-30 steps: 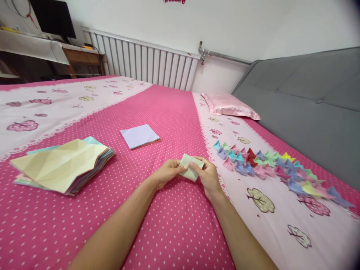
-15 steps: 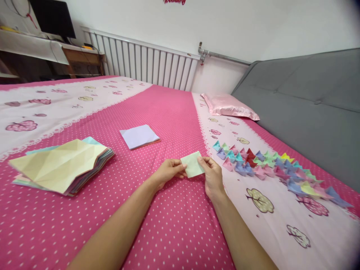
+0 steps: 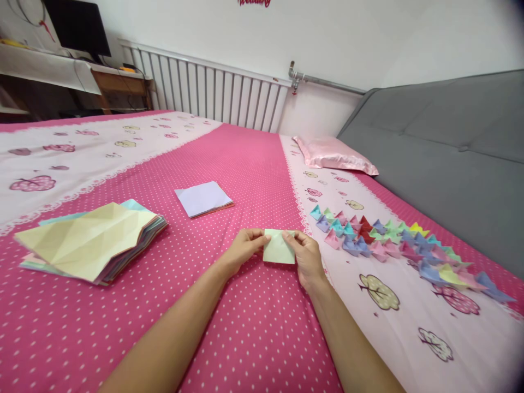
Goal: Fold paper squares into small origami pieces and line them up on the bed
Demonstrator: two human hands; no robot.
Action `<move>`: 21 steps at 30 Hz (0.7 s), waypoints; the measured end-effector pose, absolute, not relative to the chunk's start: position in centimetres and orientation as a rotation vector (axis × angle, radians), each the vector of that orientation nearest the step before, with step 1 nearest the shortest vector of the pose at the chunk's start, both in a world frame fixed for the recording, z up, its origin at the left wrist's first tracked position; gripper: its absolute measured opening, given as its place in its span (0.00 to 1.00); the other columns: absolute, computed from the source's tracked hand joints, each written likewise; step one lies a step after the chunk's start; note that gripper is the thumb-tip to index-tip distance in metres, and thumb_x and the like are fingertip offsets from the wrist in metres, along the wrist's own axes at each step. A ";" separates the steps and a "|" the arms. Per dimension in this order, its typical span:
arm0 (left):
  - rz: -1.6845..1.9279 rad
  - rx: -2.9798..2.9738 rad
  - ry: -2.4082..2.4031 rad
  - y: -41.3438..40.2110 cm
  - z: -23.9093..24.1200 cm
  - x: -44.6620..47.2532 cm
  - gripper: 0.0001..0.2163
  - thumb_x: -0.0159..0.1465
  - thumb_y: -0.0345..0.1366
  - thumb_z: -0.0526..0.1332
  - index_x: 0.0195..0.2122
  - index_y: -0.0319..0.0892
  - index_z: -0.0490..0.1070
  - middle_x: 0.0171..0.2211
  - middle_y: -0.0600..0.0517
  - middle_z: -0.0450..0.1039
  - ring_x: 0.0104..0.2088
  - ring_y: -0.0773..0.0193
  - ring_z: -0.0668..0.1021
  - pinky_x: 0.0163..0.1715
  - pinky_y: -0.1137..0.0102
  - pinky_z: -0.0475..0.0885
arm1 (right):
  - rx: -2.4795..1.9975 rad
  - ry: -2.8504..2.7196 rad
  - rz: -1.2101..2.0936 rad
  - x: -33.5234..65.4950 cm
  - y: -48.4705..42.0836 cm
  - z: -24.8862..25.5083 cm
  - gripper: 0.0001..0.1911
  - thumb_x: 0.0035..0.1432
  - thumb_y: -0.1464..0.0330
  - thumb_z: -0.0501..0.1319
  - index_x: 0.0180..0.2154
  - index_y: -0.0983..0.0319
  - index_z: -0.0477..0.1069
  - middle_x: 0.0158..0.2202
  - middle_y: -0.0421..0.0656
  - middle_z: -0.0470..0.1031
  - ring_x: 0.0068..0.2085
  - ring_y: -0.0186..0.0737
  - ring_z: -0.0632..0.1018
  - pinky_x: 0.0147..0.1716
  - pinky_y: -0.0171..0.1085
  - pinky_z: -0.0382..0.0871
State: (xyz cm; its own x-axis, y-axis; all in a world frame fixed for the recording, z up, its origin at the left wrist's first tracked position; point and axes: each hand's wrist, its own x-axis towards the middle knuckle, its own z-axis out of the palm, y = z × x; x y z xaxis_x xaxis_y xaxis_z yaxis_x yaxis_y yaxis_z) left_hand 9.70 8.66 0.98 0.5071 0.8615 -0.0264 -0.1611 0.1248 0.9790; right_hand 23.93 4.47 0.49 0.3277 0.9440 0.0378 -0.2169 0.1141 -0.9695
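Note:
A small pale green paper square (image 3: pixel 279 251) is held just above the bed between both hands. My left hand (image 3: pixel 244 248) pinches its upper left corner, thumb on top. At the upper right, the thumb of my right hand (image 3: pixel 308 255) presses on the sheet while the other fingers are behind it, partly hidden. To the right stand rows of small folded paper boats (image 3: pixel 385 248) in blue, pink, green, yellow and red. A neat stack of square paper (image 3: pixel 203 199), lavender on top, lies beyond my left hand.
At the left lies a larger pile of creased paper sheets (image 3: pixel 88 240), yellow uppermost. A pink pillow (image 3: pixel 335 154) rests near the grey headboard (image 3: pixel 446 153). Behind the bed are a white radiator (image 3: pixel 208 84) and a desk with a monitor (image 3: pixel 77 27).
The green paper has turned from a slant to nearly level and come slightly lower. My right thumb has shifted left along its top edge.

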 end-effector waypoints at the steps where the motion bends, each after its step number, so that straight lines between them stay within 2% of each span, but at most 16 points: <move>1: 0.871 1.236 0.735 8.7 0.9 9.7 0.13 0.51 0.43 0.64 0.25 0.35 0.71 0.21 0.52 0.70 0.21 0.71 0.69 0.24 0.75 0.62 | -1.122 -0.860 1.025 23.9 4.5 0.5 0.13 0.42 0.61 0.66 0.26 0.64 0.71 0.22 0.38 0.73 0.23 0.33 0.72 0.25 0.33 0.67; 3: 0.903 1.265 0.760 8.9 0.7 9.6 0.15 0.50 0.44 0.64 0.27 0.35 0.72 0.22 0.50 0.71 0.22 0.70 0.69 0.24 0.74 0.61 | -1.127 -0.901 1.034 23.9 4.5 0.4 0.13 0.43 0.60 0.66 0.26 0.64 0.71 0.22 0.38 0.72 0.23 0.33 0.71 0.25 0.33 0.66; 7: 0.905 1.256 0.751 9.0 0.6 9.6 0.15 0.51 0.45 0.63 0.24 0.34 0.73 0.20 0.51 0.70 0.20 0.70 0.67 0.23 0.74 0.60 | -1.136 -0.898 1.006 23.9 4.6 0.3 0.14 0.44 0.58 0.64 0.24 0.64 0.71 0.21 0.38 0.72 0.23 0.33 0.70 0.25 0.32 0.65; 14: 0.909 1.190 0.711 8.7 1.2 9.7 0.15 0.53 0.43 0.62 0.17 0.36 0.68 0.15 0.55 0.65 0.17 0.73 0.64 0.21 0.75 0.59 | -1.179 -0.921 0.942 24.1 4.7 0.1 0.17 0.46 0.55 0.61 0.21 0.63 0.68 0.18 0.35 0.68 0.21 0.31 0.66 0.22 0.31 0.61; 17: 0.819 1.240 0.666 8.5 1.2 9.6 0.14 0.53 0.44 0.62 0.20 0.36 0.69 0.17 0.54 0.66 0.18 0.74 0.66 0.21 0.76 0.60 | -1.213 -0.939 0.895 24.2 4.7 0.0 0.17 0.46 0.55 0.61 0.21 0.64 0.68 0.18 0.35 0.66 0.20 0.30 0.65 0.20 0.30 0.59; 21: 0.595 1.376 0.691 8.4 0.9 9.5 0.15 0.50 0.45 0.64 0.27 0.34 0.73 0.21 0.49 0.73 0.20 0.70 0.72 0.22 0.76 0.63 | -1.239 -0.962 0.833 24.3 4.8 -0.1 0.17 0.48 0.56 0.60 0.22 0.64 0.67 0.18 0.36 0.65 0.20 0.29 0.63 0.18 0.30 0.57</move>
